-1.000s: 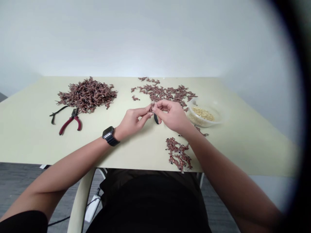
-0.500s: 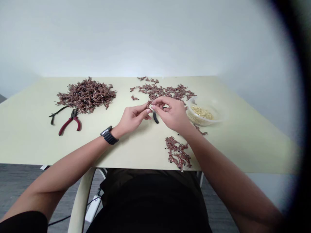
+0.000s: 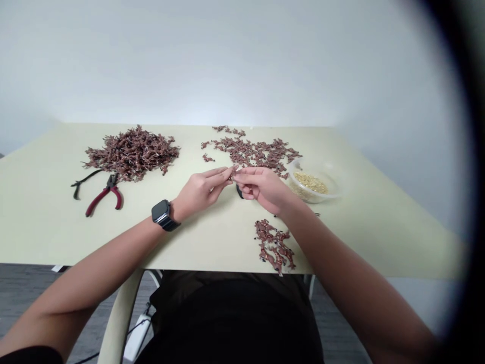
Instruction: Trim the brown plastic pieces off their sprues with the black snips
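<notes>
My left hand [image 3: 200, 189] is closed in a pinch on a small brown figurine [image 3: 231, 177], which the fingers mostly cover. Thumb and fingertips of my right hand [image 3: 263, 187] are pinched against the same figurine from the right; whether they also grip a smaller part cannot be made out. Beneath the fingers a black tool handle [image 3: 239, 191] shows on the table, its rest hidden. Just beyond the hands lie loose brown animal-like figurines [image 3: 257, 151]. To the right of my right hand stands a clear plastic bowl [image 3: 333, 195] holding small gold-coloured pieces [image 3: 310, 183].
A large heap of brown figurines [image 3: 132, 151] covers the table's back left. Red-handled pliers [image 3: 103, 197] and a black-handled tool [image 3: 86, 179] lie before it. Another cluster of figurines [image 3: 275, 245] sits near the front edge of the pale table [image 3: 204, 242].
My hands have drawn closer together and their fingers now cover more of the figurine. My left wrist has turned, showing the watch face. The whole view has shifted slightly.
</notes>
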Demonstrator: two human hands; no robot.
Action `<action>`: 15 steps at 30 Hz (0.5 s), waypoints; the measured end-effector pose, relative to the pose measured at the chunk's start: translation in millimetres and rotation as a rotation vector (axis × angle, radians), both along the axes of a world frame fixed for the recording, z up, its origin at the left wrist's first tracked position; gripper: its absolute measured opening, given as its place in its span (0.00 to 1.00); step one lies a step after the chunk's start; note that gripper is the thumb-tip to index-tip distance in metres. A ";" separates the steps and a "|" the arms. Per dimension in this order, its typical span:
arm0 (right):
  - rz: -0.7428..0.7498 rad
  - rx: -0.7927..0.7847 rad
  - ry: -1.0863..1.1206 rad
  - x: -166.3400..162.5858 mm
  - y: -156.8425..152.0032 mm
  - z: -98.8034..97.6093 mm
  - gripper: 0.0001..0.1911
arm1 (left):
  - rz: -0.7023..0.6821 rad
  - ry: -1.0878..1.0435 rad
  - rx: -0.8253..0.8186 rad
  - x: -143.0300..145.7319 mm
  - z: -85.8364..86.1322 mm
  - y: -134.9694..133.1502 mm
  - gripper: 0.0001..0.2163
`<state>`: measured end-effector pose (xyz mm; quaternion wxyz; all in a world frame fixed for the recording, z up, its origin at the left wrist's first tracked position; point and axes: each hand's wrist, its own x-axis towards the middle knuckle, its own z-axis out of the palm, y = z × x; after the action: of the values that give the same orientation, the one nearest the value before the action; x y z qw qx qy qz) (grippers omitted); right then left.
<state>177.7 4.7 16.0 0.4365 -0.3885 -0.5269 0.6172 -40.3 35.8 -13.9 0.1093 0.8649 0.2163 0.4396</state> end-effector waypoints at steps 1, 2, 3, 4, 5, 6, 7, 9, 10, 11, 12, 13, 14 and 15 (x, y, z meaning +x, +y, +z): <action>-0.035 0.048 -0.025 0.2 0.7 -0.7 0.17 | 0.005 -0.027 -0.064 0.9 0.3 -0.7 0.18; -0.092 0.129 -0.074 0.3 0.8 -1.2 0.16 | 0.008 -0.061 -0.161 2.5 1.1 -2.2 0.18; -0.159 0.230 -0.138 0.4 0.3 -1.2 0.15 | 0.002 -0.095 -0.279 4.7 2.3 -4.4 0.18; -0.220 0.334 -0.205 0.5 -0.8 -1.0 0.14 | -0.017 -0.125 -0.404 7.2 4.0 -6.9 0.18; -0.258 0.425 -0.267 0.6 -2.2 -0.6 0.12 | -0.046 -0.148 -0.516 9.7 6.0 -9.5 0.18; -0.270 0.495 -0.321 0.7 -3.7 -0.1 0.10 | -0.081 -0.166 -0.605 12.0 8.0 -11.9 0.19; -0.263 0.539 -0.364 0.6 -5.2 0.3 0.09 | -0.115 -0.179 -0.669 13.9 9.8 -13.8 0.20; -0.243 0.555 -0.394 0.1 -7.1 0.5 0.08 | -0.158 -0.195 -0.735 16.0 11.5 -15.9 0.21; -0.234 0.523 -0.377 -0.5 -7.4 0.2 0.08 | -0.159 -0.197 -0.741 16.1 11.0 -16.0 0.21; -0.223 0.465 -0.338 -1.2 -7.3 0.0 0.09 | -0.146 -0.194 -0.724 15.5 9.6 -15.4 0.21; -0.204 0.382 -0.283 -2.0 -7.0 -0.1 0.10 | -0.117 -0.182 -0.678 14.3 7.6 -14.3 0.20; -0.174 0.283 -0.220 -2.7 -6.5 0.1 0.11 | -0.078 -0.160 -0.602 12.8 5.1 -12.9 0.20; -0.138 0.181 -0.155 -3.2 -6.1 0.7 0.13 | -0.036 -0.132 -0.501 11.0 2.6 -11.4 0.19; -0.101 0.087 -0.093 -3.5 -5.7 1.5 0.14 | 0.000 -0.103 -0.389 9.3 0.4 -9.8 0.18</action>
<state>174.2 -1.0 17.5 0.4587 -0.4234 -0.5528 0.5520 -31.0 26.0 -13.5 0.2853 0.8039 0.2914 0.4330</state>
